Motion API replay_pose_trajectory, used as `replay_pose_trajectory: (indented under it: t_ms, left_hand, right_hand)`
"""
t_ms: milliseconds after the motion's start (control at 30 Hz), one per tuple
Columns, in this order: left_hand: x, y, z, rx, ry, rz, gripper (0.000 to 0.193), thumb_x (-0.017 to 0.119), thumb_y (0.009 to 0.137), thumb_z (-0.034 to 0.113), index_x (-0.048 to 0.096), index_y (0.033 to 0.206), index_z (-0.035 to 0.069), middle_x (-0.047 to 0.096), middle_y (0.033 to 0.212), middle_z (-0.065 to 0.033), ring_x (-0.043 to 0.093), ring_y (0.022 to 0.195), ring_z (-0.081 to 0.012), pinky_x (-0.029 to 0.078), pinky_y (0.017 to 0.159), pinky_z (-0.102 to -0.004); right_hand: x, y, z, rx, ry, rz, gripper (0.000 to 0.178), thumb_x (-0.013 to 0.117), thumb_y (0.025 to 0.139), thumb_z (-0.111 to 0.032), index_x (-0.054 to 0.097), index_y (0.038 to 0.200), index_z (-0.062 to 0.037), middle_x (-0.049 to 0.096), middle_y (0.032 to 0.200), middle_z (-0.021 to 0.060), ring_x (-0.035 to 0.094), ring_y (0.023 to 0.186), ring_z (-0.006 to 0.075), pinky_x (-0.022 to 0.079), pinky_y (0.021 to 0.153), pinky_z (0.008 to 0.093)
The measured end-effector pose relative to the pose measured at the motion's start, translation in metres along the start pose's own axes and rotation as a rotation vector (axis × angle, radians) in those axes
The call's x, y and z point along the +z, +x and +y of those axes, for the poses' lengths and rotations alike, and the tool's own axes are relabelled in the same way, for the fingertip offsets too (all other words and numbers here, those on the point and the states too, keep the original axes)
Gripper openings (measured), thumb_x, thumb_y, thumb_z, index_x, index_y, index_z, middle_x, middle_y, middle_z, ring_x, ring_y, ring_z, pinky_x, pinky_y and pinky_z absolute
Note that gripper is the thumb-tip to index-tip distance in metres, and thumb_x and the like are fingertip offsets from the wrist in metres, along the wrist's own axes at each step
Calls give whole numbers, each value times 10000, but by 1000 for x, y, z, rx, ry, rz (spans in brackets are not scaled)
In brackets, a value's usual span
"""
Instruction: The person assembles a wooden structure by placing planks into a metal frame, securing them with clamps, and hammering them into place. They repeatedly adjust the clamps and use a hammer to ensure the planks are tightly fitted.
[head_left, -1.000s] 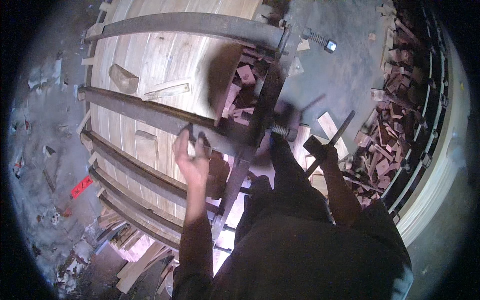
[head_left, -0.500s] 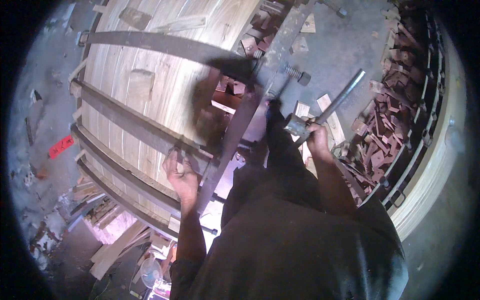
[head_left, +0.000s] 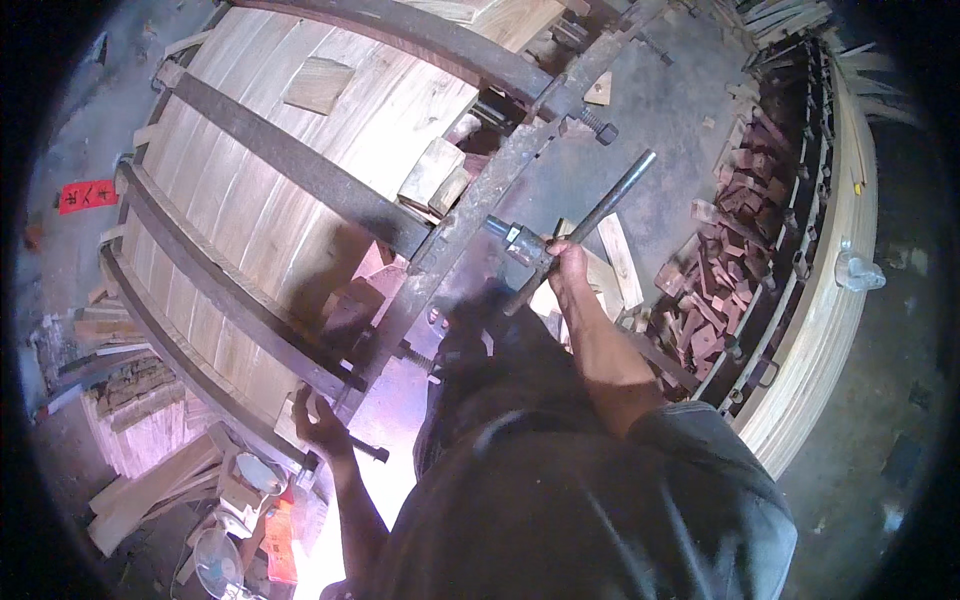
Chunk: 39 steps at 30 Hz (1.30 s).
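Note:
My right hand (head_left: 570, 262) grips a T-handle socket wrench (head_left: 603, 207) near where its long steel bar meets the socket. The wrench's head points at the long steel crossbar (head_left: 418, 290), lined up with a threaded rod; I cannot tell whether it is fully seated. My left hand (head_left: 322, 428), fingers curved and apart, is at the near end of the crossbar, beside a small wood block (head_left: 288, 420) and a bolt (head_left: 368, 448). Whether it touches the block is unclear. Curved steel clamp bars (head_left: 290, 150) run across a panel of pale wooden boards (head_left: 260, 85).
A loose block (head_left: 320, 84) lies on the boards. Reddish wood offcuts (head_left: 715, 270) fill a long trough at right, beside stacked pale planks (head_left: 835, 300). Another bolt (head_left: 600, 127) sticks out of the crossbar. Scrap wood (head_left: 160, 490) and a clear cup (head_left: 217, 560) lie at lower left.
My left hand has moved from the middle clamp bar down to the crossbar's near end. My right hand has brought the wrench left, up to the crossbar. The view has shifted.

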<state>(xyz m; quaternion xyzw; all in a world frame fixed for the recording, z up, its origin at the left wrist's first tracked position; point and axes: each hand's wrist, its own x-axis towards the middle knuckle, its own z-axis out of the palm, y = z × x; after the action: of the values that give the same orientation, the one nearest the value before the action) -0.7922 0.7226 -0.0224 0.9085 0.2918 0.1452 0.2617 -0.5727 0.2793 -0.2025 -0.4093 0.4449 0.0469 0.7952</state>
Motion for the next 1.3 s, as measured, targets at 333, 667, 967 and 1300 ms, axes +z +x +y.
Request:
replay_pose_trajectory:
  t_ms: [333,667,967,1300]
  left_hand:
    - [16,-15,45,-251,80,-128,542,692,888,82,504,1372,-74,534,1367,-259,515,1271,-362,366,1106,-431]
    - [64,68,2,-437,15,-41,905,777,863,217,236,1536,-52,365,1529,-277,418,1369,-372,292,1172,-436]
    - [80,81,-50,-436,-227,-73,910,719,904,277,163,1564,-11,321,1551,-288,395,1390,-409,309,1160,-448]
    - [73,76,-22,-504,276,-80,1027,689,819,606,228,1553,55,453,1356,-294,495,1229,-488,417,1029,-547]
  right_hand:
    - [26,-52,-22,140,186,-138,143,574,605,12,532,735,-33,621,904,149,615,925,305,485,904,417]
    - [38,-26,-35,-39,-71,-245,139,633,696,62,580,759,-51,676,879,149,624,873,254,455,869,349]
    - [67,-9,-213,-160,165,-385,460,474,1010,-442,577,895,-9,579,758,160,559,694,319,468,722,485]
    - [82,-1,-229,-186,112,-173,231,464,889,-276,519,760,-92,475,642,76,444,595,263,377,632,427]
